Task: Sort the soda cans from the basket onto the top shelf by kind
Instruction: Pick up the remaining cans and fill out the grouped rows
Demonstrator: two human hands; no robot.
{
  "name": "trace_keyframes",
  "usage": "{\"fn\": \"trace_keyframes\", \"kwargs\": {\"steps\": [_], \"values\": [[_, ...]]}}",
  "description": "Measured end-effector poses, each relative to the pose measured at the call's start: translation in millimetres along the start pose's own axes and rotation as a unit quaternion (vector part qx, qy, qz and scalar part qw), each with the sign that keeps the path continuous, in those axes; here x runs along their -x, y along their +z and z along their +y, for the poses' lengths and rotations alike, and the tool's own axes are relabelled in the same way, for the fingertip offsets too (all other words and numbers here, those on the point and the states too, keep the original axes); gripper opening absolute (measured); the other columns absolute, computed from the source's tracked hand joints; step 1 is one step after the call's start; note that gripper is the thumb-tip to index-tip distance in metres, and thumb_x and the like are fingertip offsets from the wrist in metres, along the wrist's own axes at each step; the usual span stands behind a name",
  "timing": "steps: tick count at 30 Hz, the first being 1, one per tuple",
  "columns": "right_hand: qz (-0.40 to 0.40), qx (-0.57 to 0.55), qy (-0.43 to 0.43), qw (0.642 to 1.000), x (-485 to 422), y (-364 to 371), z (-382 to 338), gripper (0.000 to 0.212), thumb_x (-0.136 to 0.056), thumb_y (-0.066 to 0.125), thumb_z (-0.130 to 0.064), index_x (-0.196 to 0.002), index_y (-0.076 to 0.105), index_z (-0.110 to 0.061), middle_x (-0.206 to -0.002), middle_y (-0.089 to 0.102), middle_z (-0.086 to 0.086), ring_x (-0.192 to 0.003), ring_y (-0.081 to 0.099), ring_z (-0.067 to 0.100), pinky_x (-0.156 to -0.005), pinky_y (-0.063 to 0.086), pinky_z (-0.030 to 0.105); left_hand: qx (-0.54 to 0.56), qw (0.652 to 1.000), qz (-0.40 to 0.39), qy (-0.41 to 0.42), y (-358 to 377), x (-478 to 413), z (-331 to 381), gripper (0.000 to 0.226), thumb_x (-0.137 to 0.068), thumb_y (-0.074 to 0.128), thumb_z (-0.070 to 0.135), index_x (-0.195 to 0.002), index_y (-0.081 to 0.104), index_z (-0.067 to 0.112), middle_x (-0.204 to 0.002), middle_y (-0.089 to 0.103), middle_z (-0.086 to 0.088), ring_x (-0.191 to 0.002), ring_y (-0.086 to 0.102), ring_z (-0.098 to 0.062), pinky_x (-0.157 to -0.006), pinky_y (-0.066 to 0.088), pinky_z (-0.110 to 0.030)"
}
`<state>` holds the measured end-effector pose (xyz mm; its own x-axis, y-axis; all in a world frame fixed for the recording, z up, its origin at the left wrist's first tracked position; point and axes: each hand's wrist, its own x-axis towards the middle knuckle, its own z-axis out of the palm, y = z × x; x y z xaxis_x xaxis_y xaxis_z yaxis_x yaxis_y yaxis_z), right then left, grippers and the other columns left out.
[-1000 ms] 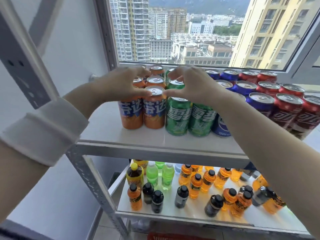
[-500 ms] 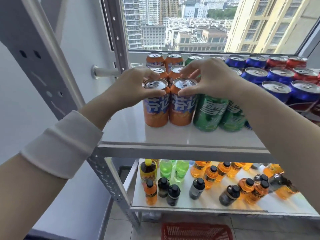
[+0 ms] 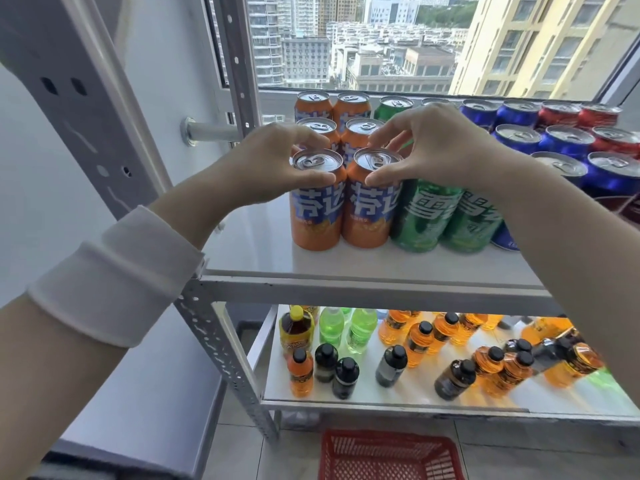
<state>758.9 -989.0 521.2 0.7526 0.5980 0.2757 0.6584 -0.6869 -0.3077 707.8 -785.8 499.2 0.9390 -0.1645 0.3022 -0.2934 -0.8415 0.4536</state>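
Top shelf (image 3: 249,252), left end: orange soda cans in two files running back toward the window (image 3: 381,39), three deep.

Left front orange can (image 3: 317,209) and right front orange can (image 3: 372,211) stand side by side, touching, near the shelf's front edge. Each has an orange body, a blue band with large white characters, and a silver lid with the pull tab in place. Both are upright, long axis vertical, lids up, printed characters facing the camera.

Left hand (image 3: 273,164): thumb and fingers curl round the top rim of the left front orange can, the thumb on the near side of the rim and the fingers over the far side. White cuff (image 3: 114,275) on that forearm.

Right hand (image 3: 440,147): same hold on the right front orange can, thumb at the near rim, fingers arched over the lid. The two hands almost meet between the lids.

Green cans (image 3: 426,216) stand just right of the orange ones, touching them at the front. Blue cans (image 3: 561,140) come next, then red cans (image 3: 613,140) at the far right. All are upright.

Lower shelf (image 3: 381,405): bottles (image 3: 419,341), some orange, some green, some dark, most with black caps. A red basket (image 3: 388,455) sits on the floor under the rack, only partly in view.
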Motion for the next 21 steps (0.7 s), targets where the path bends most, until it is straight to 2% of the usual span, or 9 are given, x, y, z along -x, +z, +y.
{"fn": "trace_keyframes", "kwargs": {"steps": [3, 8, 11, 13, 15, 18, 21], "values": [[-0.010, -0.003, -0.005, 1.000, -2, 1, 1, 0.061, -0.066, 0.077, -0.040, -0.117, 0.062, -0.010, -0.114, 0.064, 0.001, -0.101, 0.058, 0.014, -0.078, 0.041, 0.018, -0.010, 1.000, -0.021, -0.005, -1, -1, 3, 0.055, -0.081, 0.066, 0.035, -0.131, 0.049, 0.018, -0.127, 0.055, 0.001, -0.101, 0.045, -0.004, -0.077, 0.034, -0.012], [-0.016, -0.034, -0.016, 0.999, -6, -5, 7, 0.062, -0.070, 0.072, -0.045, -0.120, 0.057, -0.013, -0.109, 0.064, -0.004, -0.096, 0.060, 0.010, -0.072, 0.041, 0.010, 0.006, 0.998, -0.048, -0.042, -10, 1, 7, 0.070, -0.073, 0.058, 0.053, -0.133, 0.044, 0.019, -0.129, 0.055, 0.003, -0.112, 0.050, -0.008, -0.095, 0.042, -0.027], [0.022, -0.048, -0.008, 0.999, -19, -13, 13, 0.055, -0.076, 0.068, -0.042, -0.118, 0.056, -0.009, -0.109, 0.062, -0.002, -0.092, 0.060, 0.012, -0.080, 0.043, 0.017, 0.017, 0.999, 0.003, -0.049, -21, -12, 4, 0.058, -0.083, 0.056, 0.045, -0.132, 0.045, 0.015, -0.130, 0.055, 0.000, -0.110, 0.053, -0.011, -0.092, 0.042, -0.026], [0.020, -0.035, 0.000, 0.999, -31, -16, 16, 0.052, -0.078, 0.068, -0.035, -0.119, 0.055, -0.005, -0.113, 0.062, 0.004, -0.093, 0.059, 0.015, -0.084, 0.042, 0.021, 0.020, 0.997, 0.019, -0.069, -24, -27, -1, 0.053, -0.086, 0.057, 0.040, -0.131, 0.046, 0.014, -0.130, 0.055, -0.004, -0.112, 0.054, -0.015, -0.089, 0.043, -0.026], [-0.002, -0.009, 0.008, 1.000, -44, -15, 17, 0.053, -0.079, 0.068, -0.033, -0.120, 0.054, -0.002, -0.118, 0.061, 0.009, -0.097, 0.058, 0.018, -0.087, 0.042, 0.022, 0.024, 0.996, 0.010, -0.088, -22, -42, -7, 0.054, -0.086, 0.059, 0.039, -0.131, 0.046, 0.012, -0.131, 0.054, -0.007, -0.116, 0.053, -0.019, -0.092, 0.044, -0.030], [-0.042, 0.019, 0.036, 0.998, -59, -12, 16, 0.061, -0.077, 0.068, -0.039, -0.124, 0.053, -0.003, -0.123, 0.059, 0.009, -0.107, 0.057, 0.021, -0.094, 0.043, 0.028, 0.057, 0.993, -0.015, -0.106, -14, -59, -15, 0.058, -0.084, 0.060, 0.040, -0.132, 0.045, 0.011, -0.132, 0.053, -0.009, -0.116, 0.052, -0.018, -0.089, 0.041, -0.027], [-0.059, 0.034, 0.041, 0.997, -70, -6, 14, 0.064, -0.075, 0.070, -0.042, -0.125, 0.053, -0.006, -0.125, 0.059, 0.006, -0.110, 0.056, 0.020, -0.089, 0.042, 0.026, 0.075, 0.991, -0.029, -0.108, -5, -66, -22, 0.062, -0.082, 0.063, 0.039, -0.134, 0.044, 0.010, -0.134, 0.051, -0.008, -0.115, 0.050, -0.015, -0.090, 0.038, -0.024]]}}
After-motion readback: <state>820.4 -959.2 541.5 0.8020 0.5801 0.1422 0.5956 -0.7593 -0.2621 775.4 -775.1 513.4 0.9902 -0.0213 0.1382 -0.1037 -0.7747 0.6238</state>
